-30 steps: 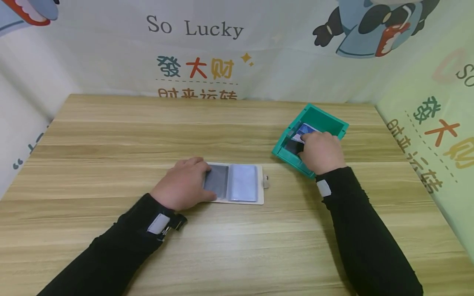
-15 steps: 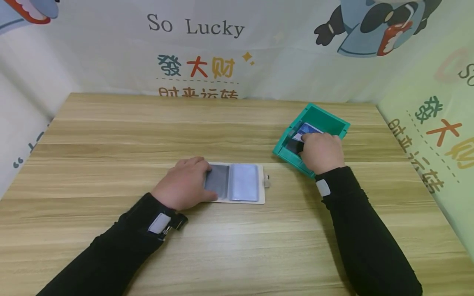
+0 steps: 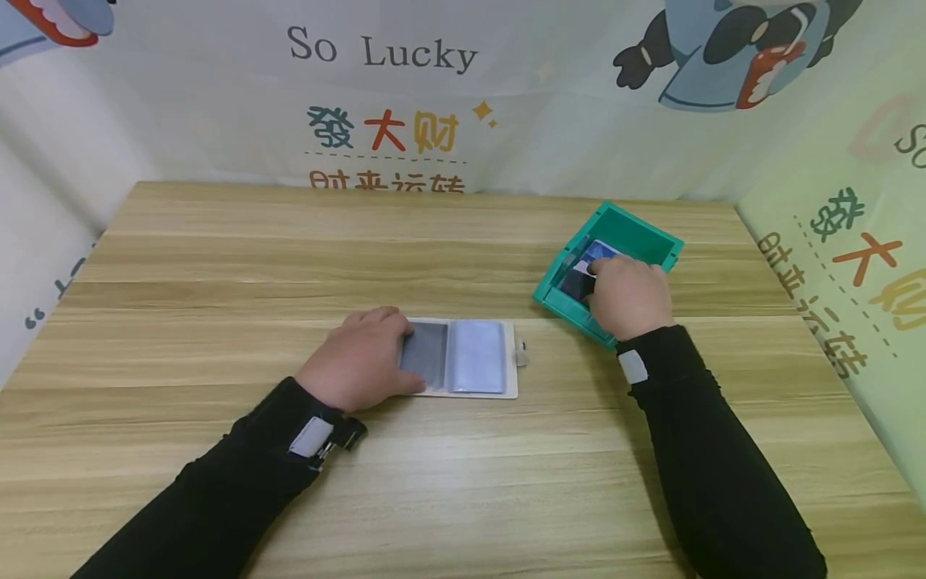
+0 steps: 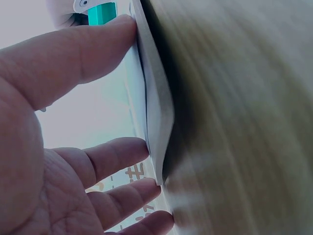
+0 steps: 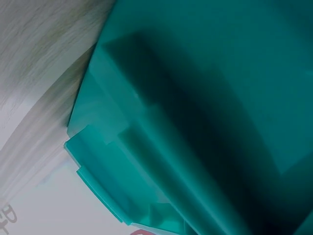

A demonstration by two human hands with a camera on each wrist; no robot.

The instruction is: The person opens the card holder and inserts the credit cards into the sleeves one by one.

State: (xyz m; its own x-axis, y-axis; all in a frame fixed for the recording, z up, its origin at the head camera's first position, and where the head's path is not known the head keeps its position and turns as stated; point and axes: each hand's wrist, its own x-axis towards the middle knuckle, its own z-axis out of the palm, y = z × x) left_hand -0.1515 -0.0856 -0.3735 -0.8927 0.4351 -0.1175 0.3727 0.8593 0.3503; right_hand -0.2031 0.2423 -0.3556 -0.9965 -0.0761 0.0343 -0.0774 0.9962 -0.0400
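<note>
An open card holder with clear sleeves and a snap tab lies on the table. My left hand rests on its left side, thumb and fingers spread and fairly straight; in the left wrist view, the thumb and fingertips touch along the holder's edge. My right hand reaches down into a green box. Its index finger and thumb are at a blue printed card and a dark card. Whether they pinch a card cannot be told. The right wrist view shows only the box's walls.
The wooden table carries the holder and, farther back on the right, the green box, set at an angle. A printed cloth hangs behind the table and along both sides.
My left hand and the card holder stay put. At the cards in the box, my right thumb and index finger have shifted slightly; the box holds its place.
</note>
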